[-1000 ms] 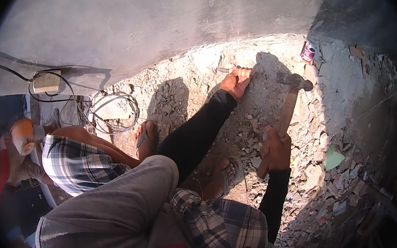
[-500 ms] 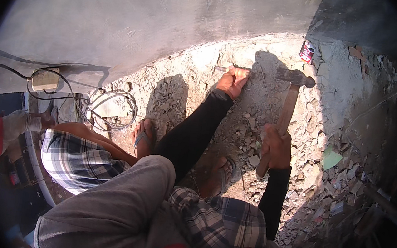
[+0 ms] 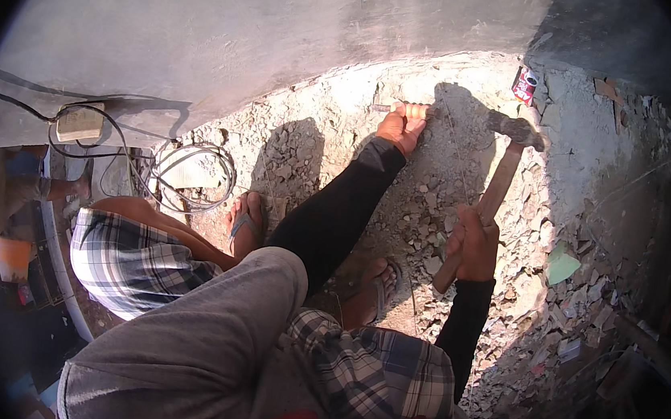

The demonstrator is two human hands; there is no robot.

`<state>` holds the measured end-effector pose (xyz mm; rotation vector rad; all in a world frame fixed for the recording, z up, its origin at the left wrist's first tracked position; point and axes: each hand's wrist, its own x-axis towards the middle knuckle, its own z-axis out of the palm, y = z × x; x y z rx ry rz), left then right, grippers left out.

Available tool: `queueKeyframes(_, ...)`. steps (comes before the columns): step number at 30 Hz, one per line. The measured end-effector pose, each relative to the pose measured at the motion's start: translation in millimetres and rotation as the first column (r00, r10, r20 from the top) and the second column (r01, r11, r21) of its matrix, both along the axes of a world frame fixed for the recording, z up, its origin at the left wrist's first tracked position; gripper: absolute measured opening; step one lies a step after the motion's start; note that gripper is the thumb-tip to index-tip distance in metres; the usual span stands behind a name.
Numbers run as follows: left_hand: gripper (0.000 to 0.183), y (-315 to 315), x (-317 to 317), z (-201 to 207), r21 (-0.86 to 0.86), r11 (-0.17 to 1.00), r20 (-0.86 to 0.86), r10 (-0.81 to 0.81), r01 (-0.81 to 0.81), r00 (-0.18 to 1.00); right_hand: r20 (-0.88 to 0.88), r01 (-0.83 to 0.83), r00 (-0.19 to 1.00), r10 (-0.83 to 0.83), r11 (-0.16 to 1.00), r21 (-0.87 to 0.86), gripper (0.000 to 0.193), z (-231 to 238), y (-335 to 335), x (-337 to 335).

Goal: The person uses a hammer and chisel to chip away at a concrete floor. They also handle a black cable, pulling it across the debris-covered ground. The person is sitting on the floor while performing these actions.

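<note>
My left hand [image 3: 401, 128], in a black sleeve, is closed around a chisel [image 3: 380, 108] at the base of the grey wall. The chisel lies nearly level, its metal shank sticking out to the left of my fingers; its tip is hard to make out in the glare. My right hand [image 3: 475, 245] grips the lower part of a hammer's wooden handle. The dark head of the hammer [image 3: 517, 130] is to the right of the chisel, apart from it. Its shadow falls between them.
Broken rubble [image 3: 520, 308] spreads along the wall [image 3: 248, 23] and around my sandalled feet [image 3: 247, 225]. A red can [image 3: 524, 87] stands by the wall. At left lie a coiled cable [image 3: 193, 176], a pale box [image 3: 80, 122] and an orange bucket [image 3: 13, 259] near another person [image 3: 14, 187].
The hammer head has shifted a little to the right, away from the chisel. My left hand has moved slightly right with the chisel. An orange bucket now shows beside the other person.
</note>
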<state>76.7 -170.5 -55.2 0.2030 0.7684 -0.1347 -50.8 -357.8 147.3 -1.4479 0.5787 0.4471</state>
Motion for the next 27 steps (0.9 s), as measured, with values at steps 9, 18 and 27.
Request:
queueKeyframes(9,0.026,-3.7,24.9,27.8,0.021,0.999,0.031,-0.032,0.031,0.999,0.461,0.668,0.287,-0.840,0.521,0.531,0.031,53.6,15.8,43.8)
queueKeyframes(18,0.029,2.4,23.3,26.1,0.033,0.999,-0.025,0.032,-0.031,0.999,0.520,0.382,0.758,-0.395,0.914,0.137,0.016,112.8,-31.7,6.6)
queueKeyframes(27,0.024,-9.6,40.0,16.8,-0.016,0.997,0.027,0.073,-0.072,0.997,-0.011,0.187,0.982,-0.188,0.970,0.154,0.023,-37.8,15.5,6.0)
